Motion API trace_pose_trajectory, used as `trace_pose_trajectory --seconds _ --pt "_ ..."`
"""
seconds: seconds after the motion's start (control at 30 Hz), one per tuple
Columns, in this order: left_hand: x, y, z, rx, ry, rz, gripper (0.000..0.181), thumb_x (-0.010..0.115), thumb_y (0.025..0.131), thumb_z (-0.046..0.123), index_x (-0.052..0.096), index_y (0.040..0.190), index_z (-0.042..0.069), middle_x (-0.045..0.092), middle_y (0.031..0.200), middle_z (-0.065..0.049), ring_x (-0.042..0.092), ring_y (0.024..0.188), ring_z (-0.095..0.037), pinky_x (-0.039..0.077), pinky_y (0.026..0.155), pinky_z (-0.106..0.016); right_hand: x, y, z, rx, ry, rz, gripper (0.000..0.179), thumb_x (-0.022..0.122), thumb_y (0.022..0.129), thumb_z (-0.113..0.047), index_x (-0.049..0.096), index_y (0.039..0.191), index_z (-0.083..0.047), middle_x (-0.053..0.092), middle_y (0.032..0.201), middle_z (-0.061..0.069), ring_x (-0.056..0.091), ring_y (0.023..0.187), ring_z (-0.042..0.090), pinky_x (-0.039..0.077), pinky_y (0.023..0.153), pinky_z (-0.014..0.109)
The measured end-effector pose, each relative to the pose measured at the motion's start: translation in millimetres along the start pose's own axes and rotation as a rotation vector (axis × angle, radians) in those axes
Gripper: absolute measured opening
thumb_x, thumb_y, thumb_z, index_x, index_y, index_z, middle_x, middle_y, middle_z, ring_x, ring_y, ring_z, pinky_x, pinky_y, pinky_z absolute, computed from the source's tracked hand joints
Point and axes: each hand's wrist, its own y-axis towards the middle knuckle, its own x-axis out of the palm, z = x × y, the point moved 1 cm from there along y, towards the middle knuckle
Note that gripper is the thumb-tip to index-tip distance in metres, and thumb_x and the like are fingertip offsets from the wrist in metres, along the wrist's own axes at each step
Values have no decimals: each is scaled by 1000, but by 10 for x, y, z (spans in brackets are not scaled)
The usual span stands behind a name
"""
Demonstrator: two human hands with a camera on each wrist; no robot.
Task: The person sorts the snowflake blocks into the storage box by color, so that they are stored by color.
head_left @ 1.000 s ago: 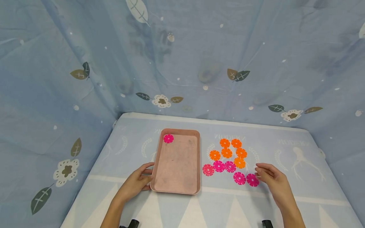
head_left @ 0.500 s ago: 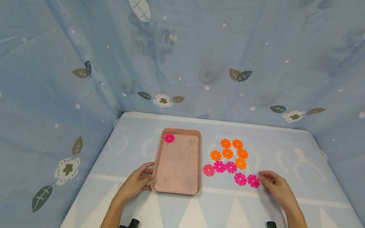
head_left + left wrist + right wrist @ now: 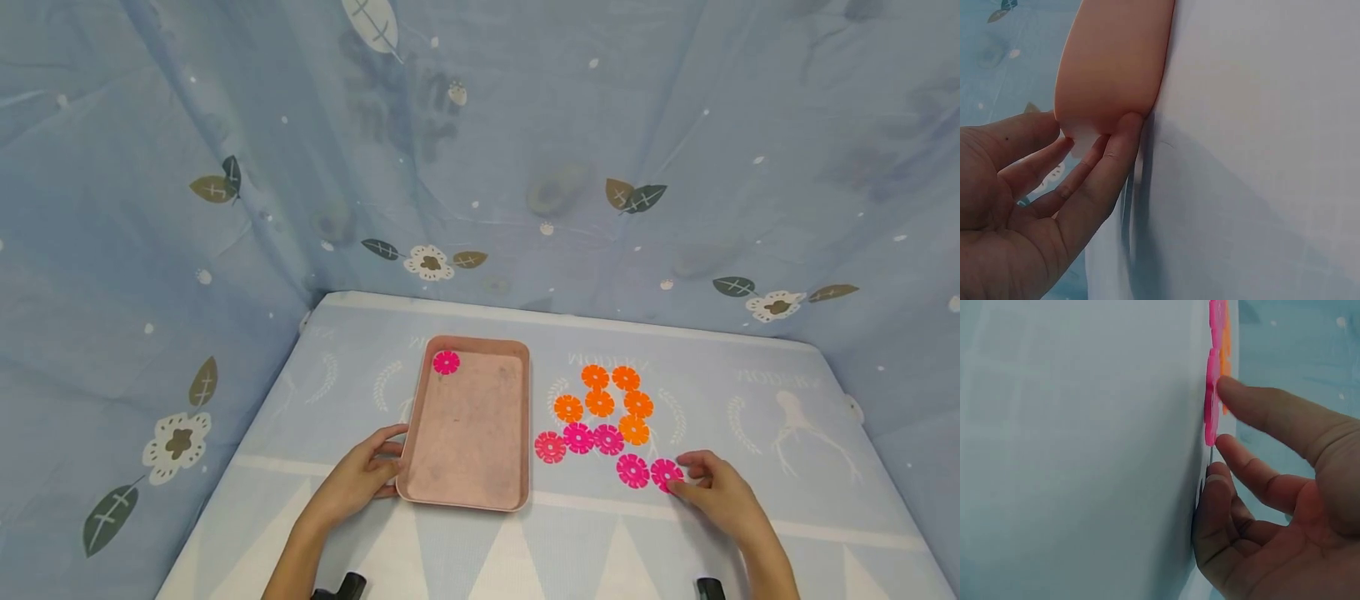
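My left hand (image 3: 356,479) holds the left side of a shallow pink tray (image 3: 463,433) near its front corner. In the left wrist view, the thumb and fingertips lie against the outer wall of the tray (image 3: 1110,62). Inside the tray's far left corner lies a pink snowflake disc (image 3: 446,362). My right hand (image 3: 723,492) is at the rightmost pink disc (image 3: 666,473), its thumb overlapping the disc's near edge. The right wrist view has the thumb tip at the face of this disc (image 3: 1212,403) and a fingertip by its lower end; the other fingers are bent.
Several orange discs (image 3: 600,403) lie to the right of the tray. In front of them are more pink discs (image 3: 578,437) and a coral one (image 3: 551,447). A patterned blue cloth (image 3: 480,167) hangs behind the table (image 3: 750,458).
My right hand has come down and closer to the rightmost pink disc, and its thumb now overlaps it. My left hand and the tray stay in place.
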Motion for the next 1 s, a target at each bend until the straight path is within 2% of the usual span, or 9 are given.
trace_pose_trajectory --seconds 0.27,0.5,0.7,1.0 --pt "-3 -4 3 6 -9 -8 51 56 100 3 42 150 7 51 133 -27 64 109 -35 61 76 -40 -9 -11 -60 -28 -52 19 42 81 83 -18 63 112 6 57 95 11 48 81 25 41 64 32" --pt "-5 -2 -20 4 -10 -12 51 54 101 2 42 150 8 51 133 -27 63 110 -35 61 77 -40 -25 -5 -53 -7 -37 -6 44 81 84 -21 60 112 6 62 100 12 55 86 25 46 68 33" --pt "-4 6 -36 -1 -2 -7 51 54 101 2 43 150 9 51 133 -26 64 109 -34 61 77 -39 -53 -7 -17 21 23 -14 36 73 91 -20 60 112 6 66 95 7 60 84 21 51 68 29" --pt "-7 2 -21 -1 -2 -4 51 55 100 2 44 149 9 52 133 -25 64 109 -34 61 77 -40 -56 -1 14 75 148 -4 22 61 98 -11 62 111 7 65 87 6 55 73 20 49 58 26"
